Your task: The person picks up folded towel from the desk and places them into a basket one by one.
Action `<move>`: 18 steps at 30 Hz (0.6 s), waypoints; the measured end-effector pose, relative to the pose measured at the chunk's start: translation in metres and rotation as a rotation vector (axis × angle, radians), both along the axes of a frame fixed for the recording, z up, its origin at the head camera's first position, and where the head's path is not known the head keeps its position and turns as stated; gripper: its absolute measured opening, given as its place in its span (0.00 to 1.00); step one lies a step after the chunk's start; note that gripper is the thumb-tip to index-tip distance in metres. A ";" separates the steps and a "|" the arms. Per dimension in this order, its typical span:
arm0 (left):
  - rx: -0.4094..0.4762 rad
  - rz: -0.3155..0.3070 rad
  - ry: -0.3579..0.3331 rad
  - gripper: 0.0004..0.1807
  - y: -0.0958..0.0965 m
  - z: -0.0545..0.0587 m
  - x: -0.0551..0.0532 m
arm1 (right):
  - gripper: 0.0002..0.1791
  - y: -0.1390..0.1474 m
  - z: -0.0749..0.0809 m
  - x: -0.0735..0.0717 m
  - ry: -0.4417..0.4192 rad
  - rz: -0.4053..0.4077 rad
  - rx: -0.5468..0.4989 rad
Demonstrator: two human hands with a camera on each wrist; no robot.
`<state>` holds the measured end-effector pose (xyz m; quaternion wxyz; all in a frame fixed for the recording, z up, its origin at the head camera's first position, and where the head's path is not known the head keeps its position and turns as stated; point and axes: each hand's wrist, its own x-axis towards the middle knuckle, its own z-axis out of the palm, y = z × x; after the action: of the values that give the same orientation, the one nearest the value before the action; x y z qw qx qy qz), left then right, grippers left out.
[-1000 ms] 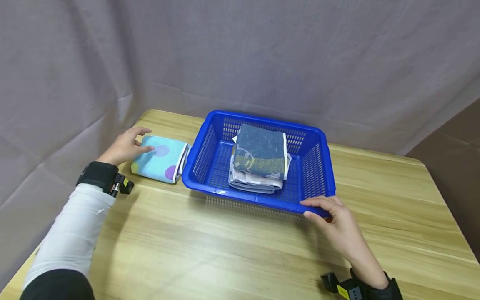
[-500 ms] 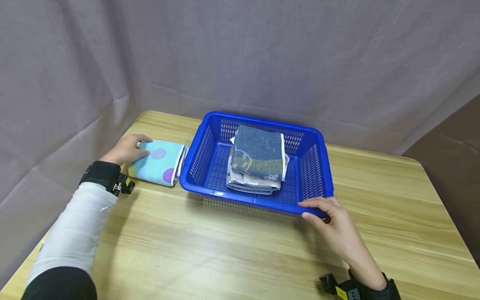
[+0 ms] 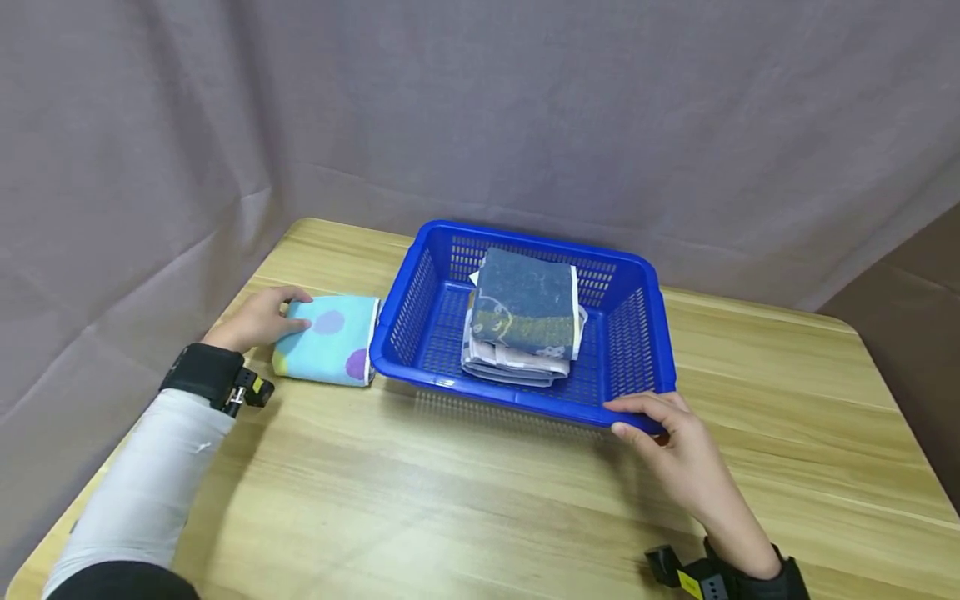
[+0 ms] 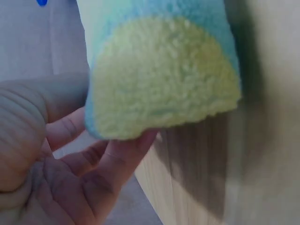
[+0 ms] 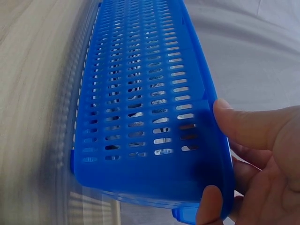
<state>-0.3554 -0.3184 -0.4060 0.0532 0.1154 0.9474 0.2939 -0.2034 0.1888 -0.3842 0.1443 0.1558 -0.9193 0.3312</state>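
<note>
A folded light-blue towel [image 3: 330, 340] with purple and yellow spots lies on the table, against or close to the basket's left end. My left hand [image 3: 258, 321] holds its left end, thumb on top; the left wrist view shows fingers beneath the towel's yellow-spotted end [image 4: 164, 79]. A blue plastic basket [image 3: 472, 385] with slotted walls stands at the middle. My right hand [image 3: 675, 442] pinches its front right corner by the rim. In the right wrist view that hand [image 5: 267, 150] has thumb and fingers about the basket's rim.
Inside the basket lies a stack of folded towels, a dark grey-blue towel [image 3: 525, 300] on top and a paler one [image 3: 513, 362] beneath. The wooden table [image 3: 420, 500] extends in front and right. A grey curtain [image 3: 525, 117] hangs directly behind.
My left hand has come down and taken hold of the light-blue towel's left end. That towel has shifted slightly toward the front. The right hand keeps its grip on the basket corner.
</note>
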 end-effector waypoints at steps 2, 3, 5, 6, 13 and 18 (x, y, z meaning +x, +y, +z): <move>0.004 0.008 0.012 0.21 0.003 0.000 0.007 | 0.12 0.000 0.000 0.000 0.001 0.001 -0.005; 0.002 0.010 0.021 0.21 0.005 0.000 0.010 | 0.12 0.000 -0.001 0.000 0.002 0.003 -0.007; 0.000 0.013 0.026 0.20 0.010 0.001 0.016 | 0.12 0.000 0.000 0.000 0.004 0.002 -0.011; -0.001 0.016 0.020 0.20 0.012 0.001 0.020 | 0.12 0.001 0.000 0.000 0.006 0.002 -0.012; 0.006 0.026 -0.001 0.20 0.019 -0.002 0.043 | 0.11 0.000 -0.001 0.002 -0.002 -0.005 -0.004; 0.030 0.008 0.023 0.20 0.023 -0.005 0.059 | 0.11 0.000 0.000 0.001 0.003 -0.003 0.002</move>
<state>-0.2963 -0.2953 -0.4105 0.0392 0.1160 0.9438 0.3070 -0.2021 0.1884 -0.3846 0.1462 0.1551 -0.9197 0.3298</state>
